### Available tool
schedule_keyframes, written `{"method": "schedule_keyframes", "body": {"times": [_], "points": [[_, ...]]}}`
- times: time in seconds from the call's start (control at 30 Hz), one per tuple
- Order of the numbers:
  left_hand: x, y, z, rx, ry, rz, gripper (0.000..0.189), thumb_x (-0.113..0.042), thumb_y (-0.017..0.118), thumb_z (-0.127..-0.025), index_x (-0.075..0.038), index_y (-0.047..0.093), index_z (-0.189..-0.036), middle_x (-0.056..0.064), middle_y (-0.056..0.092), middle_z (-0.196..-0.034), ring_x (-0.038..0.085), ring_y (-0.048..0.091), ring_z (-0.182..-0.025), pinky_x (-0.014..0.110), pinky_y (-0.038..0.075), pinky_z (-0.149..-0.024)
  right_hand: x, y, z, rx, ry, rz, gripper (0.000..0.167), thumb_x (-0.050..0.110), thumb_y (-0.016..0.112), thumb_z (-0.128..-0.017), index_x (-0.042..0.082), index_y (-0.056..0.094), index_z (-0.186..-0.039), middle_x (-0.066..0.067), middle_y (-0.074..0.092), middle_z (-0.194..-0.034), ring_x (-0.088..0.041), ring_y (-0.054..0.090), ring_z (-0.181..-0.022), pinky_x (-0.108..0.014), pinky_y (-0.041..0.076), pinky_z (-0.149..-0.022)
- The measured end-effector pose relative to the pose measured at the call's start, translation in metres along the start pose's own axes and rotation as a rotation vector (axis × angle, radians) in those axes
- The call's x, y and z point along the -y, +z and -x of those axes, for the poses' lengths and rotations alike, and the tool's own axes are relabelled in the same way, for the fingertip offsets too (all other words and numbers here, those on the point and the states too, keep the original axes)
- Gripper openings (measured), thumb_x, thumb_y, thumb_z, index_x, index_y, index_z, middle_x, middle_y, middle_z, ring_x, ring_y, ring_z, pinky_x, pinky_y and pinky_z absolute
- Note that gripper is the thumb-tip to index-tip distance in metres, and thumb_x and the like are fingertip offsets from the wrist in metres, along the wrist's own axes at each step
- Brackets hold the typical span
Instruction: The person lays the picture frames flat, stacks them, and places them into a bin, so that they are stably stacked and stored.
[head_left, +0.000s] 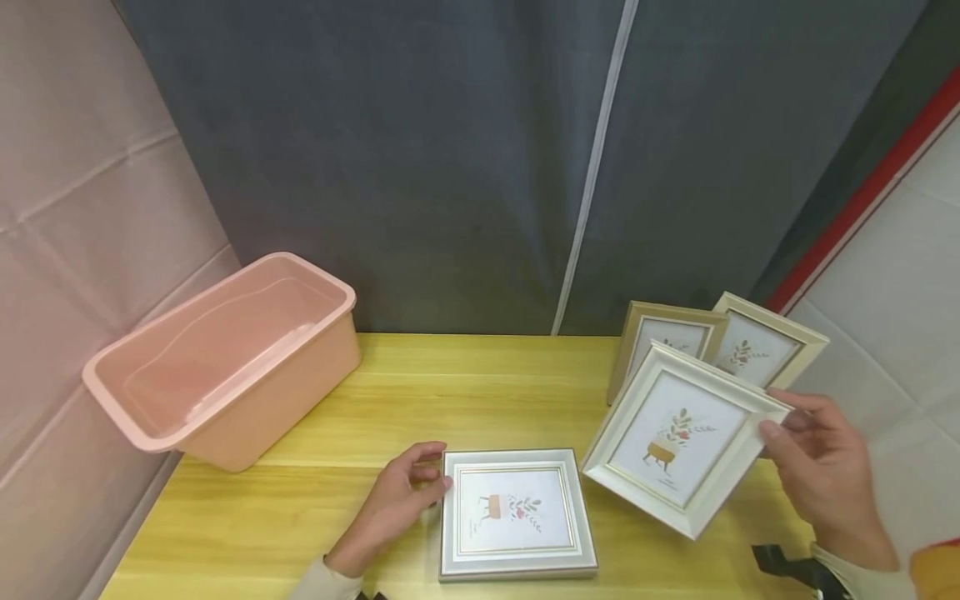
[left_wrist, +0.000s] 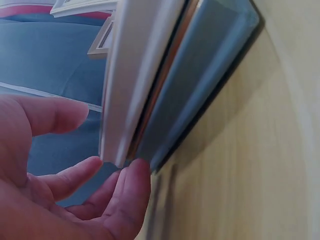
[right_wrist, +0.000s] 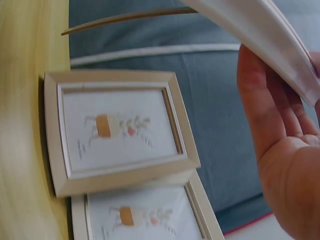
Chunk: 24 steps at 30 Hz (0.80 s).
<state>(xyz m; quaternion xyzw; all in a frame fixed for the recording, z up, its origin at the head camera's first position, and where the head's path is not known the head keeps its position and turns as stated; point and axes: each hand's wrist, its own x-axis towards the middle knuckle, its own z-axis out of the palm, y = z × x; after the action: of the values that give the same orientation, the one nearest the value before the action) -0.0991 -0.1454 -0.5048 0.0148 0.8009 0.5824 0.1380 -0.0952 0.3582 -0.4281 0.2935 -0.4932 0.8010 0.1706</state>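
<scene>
My right hand point(head_left: 821, 471) pinches a white picture frame point(head_left: 678, 437) by its right corner, thumb on the front and fingers behind. It is held tilted above the table, its plant print facing me. My left hand point(head_left: 401, 500) is at the left edge of a silver-white picture frame point(head_left: 517, 510) lying face up, its fingers loosely bent. In the left wrist view, that frame lies on a blue-grey frame point(left_wrist: 200, 75), and fingertips touch the stack's corner. Behind the raised frame stand a tan frame point(right_wrist: 115, 130) and a cream frame point(head_left: 757, 350), overlapping each other.
A pink plastic bin point(head_left: 277, 400) stands at the back left of the yellow wood-grain table point(head_left: 420, 392). Dark grey cloth point(head_left: 375, 167) hangs along the table's back edge. Pale coverings with a red strip point(head_left: 862, 200) border the right side.
</scene>
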Motion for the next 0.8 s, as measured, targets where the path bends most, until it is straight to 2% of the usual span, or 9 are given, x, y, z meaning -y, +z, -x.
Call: {"method": "schedule_keyframes", "body": {"times": [0.1, 0.2, 0.3, 0.4, 0.53, 0.63, 0.8], "points": [[-0.006, 0.0, 0.002, -0.047, 0.019, -0.037, 0.051, -0.026, 0.079, -0.095, -0.017, 0.063, -0.142, 0.007, 0.068, -0.135, 0.026, 0.064, -0.119, 0.039, 0.061, -0.091, -0.004, 0.009, -0.001, -0.005, -0.008, -0.022, 0.049, -0.039, 0.028, -0.089, -0.028, 0.042, -0.135, -0.034, 0.069, -0.127, -0.035, 0.076, -0.11, -0.04, 0.066, -0.083], [-0.013, 0.002, 0.004, -0.092, 0.057, -0.035, 0.045, -0.022, 0.078, -0.096, -0.018, 0.065, -0.139, 0.006, 0.069, -0.134, 0.023, 0.064, -0.118, 0.033, 0.06, -0.092, -0.009, 0.018, -0.002, 0.01, -0.024, -0.059, 0.048, -0.038, 0.028, -0.09, -0.029, 0.041, -0.136, -0.036, 0.067, -0.128, -0.037, 0.075, -0.112, -0.041, 0.065, -0.085], [-0.022, 0.005, 0.006, -0.1, 0.109, 0.0, 0.042, -0.018, 0.076, -0.097, -0.018, 0.066, -0.138, 0.008, 0.067, -0.137, 0.025, 0.064, -0.119, 0.026, 0.059, -0.093, -0.015, 0.027, -0.003, 0.046, -0.022, -0.082, 0.047, -0.036, 0.029, -0.093, -0.027, 0.04, -0.137, -0.036, 0.066, -0.131, -0.038, 0.074, -0.114, -0.041, 0.065, -0.087], [-0.032, 0.009, 0.008, -0.064, 0.162, 0.044, 0.038, -0.018, 0.075, -0.099, -0.018, 0.066, -0.136, 0.01, 0.066, -0.139, 0.027, 0.065, -0.12, 0.023, 0.059, -0.094, -0.022, 0.036, -0.005, 0.089, -0.019, -0.096, 0.047, -0.035, 0.029, -0.093, -0.027, 0.039, -0.138, -0.036, 0.066, -0.131, -0.037, 0.074, -0.114, -0.041, 0.065, -0.087], [-0.044, 0.015, 0.008, 0.012, 0.24, 0.084, 0.038, -0.018, 0.073, -0.1, -0.017, 0.064, -0.138, 0.008, 0.066, -0.14, 0.032, 0.064, -0.121, 0.025, 0.059, -0.098, -0.03, 0.046, -0.007, 0.15, -0.018, -0.102, 0.048, -0.035, 0.027, -0.093, -0.027, 0.038, -0.138, -0.036, 0.066, -0.131, -0.038, 0.074, -0.114, -0.042, 0.066, -0.086], [-0.052, 0.021, 0.007, 0.07, 0.322, 0.107, 0.04, -0.016, 0.07, -0.102, -0.015, 0.062, -0.141, 0.007, 0.065, -0.142, 0.027, 0.064, -0.123, 0.028, 0.058, -0.101, -0.034, 0.053, -0.007, 0.179, 0.006, -0.089, 0.049, -0.035, 0.025, -0.093, -0.025, 0.04, -0.139, -0.034, 0.066, -0.134, -0.036, 0.074, -0.115, -0.04, 0.065, -0.087], [-0.06, 0.029, 0.002, 0.165, 0.464, 0.169, 0.043, -0.008, 0.064, -0.103, -0.005, 0.056, -0.146, 0.013, 0.061, -0.146, 0.014, 0.061, -0.129, 0.034, 0.057, -0.107, -0.041, 0.066, -0.007, 0.207, 0.048, -0.098, 0.05, -0.034, 0.025, -0.093, -0.022, 0.041, -0.139, -0.031, 0.067, -0.134, -0.034, 0.074, -0.116, -0.038, 0.066, -0.085]]}}
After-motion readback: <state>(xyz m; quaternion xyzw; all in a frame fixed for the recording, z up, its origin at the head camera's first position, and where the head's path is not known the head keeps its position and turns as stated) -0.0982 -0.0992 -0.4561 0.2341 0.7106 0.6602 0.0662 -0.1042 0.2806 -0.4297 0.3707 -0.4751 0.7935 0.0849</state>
